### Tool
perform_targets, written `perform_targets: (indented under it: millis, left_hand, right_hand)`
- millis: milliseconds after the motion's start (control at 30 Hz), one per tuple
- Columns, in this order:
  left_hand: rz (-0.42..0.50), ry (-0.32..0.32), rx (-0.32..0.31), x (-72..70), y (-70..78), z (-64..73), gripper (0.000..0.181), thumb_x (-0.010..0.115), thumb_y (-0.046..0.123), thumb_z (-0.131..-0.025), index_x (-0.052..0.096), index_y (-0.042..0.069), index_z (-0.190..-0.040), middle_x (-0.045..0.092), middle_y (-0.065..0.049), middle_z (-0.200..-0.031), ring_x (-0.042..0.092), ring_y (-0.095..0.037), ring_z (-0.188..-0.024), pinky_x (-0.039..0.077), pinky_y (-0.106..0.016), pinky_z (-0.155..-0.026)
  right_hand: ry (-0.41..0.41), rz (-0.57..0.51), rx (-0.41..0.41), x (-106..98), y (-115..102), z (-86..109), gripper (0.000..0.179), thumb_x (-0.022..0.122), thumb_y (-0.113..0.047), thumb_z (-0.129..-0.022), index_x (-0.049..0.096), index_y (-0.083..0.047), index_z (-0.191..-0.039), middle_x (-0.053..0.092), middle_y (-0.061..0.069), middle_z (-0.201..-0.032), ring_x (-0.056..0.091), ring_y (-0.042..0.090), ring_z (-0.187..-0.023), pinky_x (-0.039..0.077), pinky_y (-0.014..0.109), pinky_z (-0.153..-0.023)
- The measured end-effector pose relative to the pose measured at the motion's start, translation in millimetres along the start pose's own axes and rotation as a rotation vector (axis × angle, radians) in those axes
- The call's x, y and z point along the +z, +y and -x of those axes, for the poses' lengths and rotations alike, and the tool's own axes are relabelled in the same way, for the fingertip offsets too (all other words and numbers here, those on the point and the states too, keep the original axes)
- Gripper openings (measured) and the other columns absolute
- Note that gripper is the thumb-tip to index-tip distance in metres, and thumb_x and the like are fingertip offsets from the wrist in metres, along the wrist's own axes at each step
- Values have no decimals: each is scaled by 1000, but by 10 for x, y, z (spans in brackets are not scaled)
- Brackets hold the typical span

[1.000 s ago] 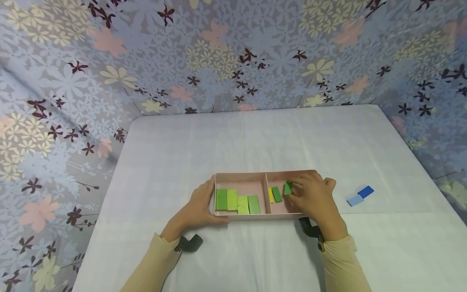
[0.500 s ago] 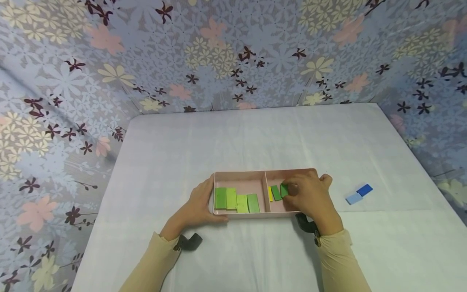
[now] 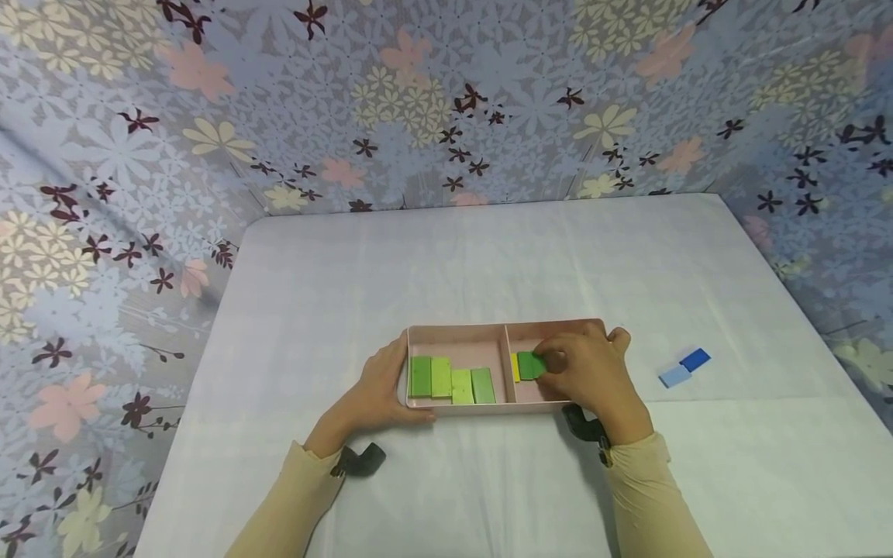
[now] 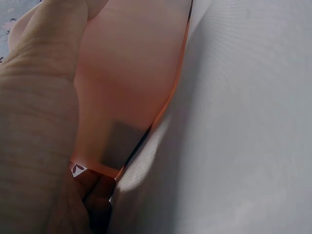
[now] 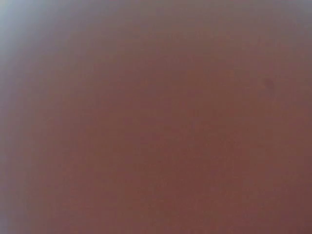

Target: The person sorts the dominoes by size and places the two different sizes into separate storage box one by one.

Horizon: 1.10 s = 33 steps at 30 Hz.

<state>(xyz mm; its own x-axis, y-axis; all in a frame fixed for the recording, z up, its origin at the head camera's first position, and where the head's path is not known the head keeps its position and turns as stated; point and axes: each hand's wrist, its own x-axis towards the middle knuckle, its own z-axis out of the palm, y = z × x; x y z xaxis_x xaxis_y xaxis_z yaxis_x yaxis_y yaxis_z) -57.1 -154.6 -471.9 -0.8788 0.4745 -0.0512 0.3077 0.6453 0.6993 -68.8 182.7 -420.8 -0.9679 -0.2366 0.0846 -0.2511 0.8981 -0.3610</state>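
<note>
A pink two-compartment box [image 3: 456, 409] lies on the table in the head view. My left hand [image 3: 373, 391] grips its left end, the thumb along the front wall. In the left wrist view the box's pink side [image 4: 129, 73] runs past that hand. Over the right compartment, my right hand [image 3: 593, 370] pinches a small green tile [image 3: 538, 366] at its right edge. This tile sits against another green tile [image 3: 525, 366], and a yellow tile [image 3: 515, 367] stands to their left by the divider. Blurred reddish brown fills the right wrist view.
Several green tiles, among them a light green tile [image 3: 441, 377], line the left compartment. To the right of the box, a dark blue tile [image 3: 695, 359] and a light blue tile [image 3: 674, 377] lie corner to corner on the white tablecloth [image 3: 446, 263]. Flower-patterned curtains [image 3: 418, 101] surround the table.
My right hand has slid the pinched green tile leftward until it meets the other green tile. The left hand keeps its hold on the box.
</note>
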Motion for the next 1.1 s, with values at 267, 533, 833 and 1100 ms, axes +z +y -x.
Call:
perform_targets:
  millis: [267,533,833,1100]
  left_hand:
    - [2,20,21,-3,-24,-18,131,74,73,-58,-4,30,-153,29,3,-151,26,-19,-137,19,-51,-111]
    - [4,15,19,1,-21,-11,131,73,75,-58,-5,30,-153,27,3,-152,24,-19,-138,17,-50,-112]
    - [1,6,-4,-1,-2,-9,132,75,72,-58,-6,28,-153,23,3,-155,21,-22,-140,16,-52,-112]
    - [11,23,13,7,-1,-2,132,78,69,-58,-1,25,-154,28,3,-152,26,-21,-137,19,-52,-111]
  right_hand:
    - [-24,-5,-18,-15,3,-11,38,89,-27,-58,76,-25,-94,72,-7,-96,51,29,-104,8,67,-91]
    - [-39,-4,-3,-7,2,-6,40,88,-30,-59,75,-26,-96,72,-6,-97,50,29,-103,9,66,-90]
    - [45,-28,-41,-2,39,20,39,88,-35,-61,75,-27,-97,71,-9,-100,48,26,-99,13,63,-85]
    - [105,-35,-10,-50,41,72,43,87,-31,-64,74,-18,-103,71,-1,-102,48,25,-105,15,59,-82]
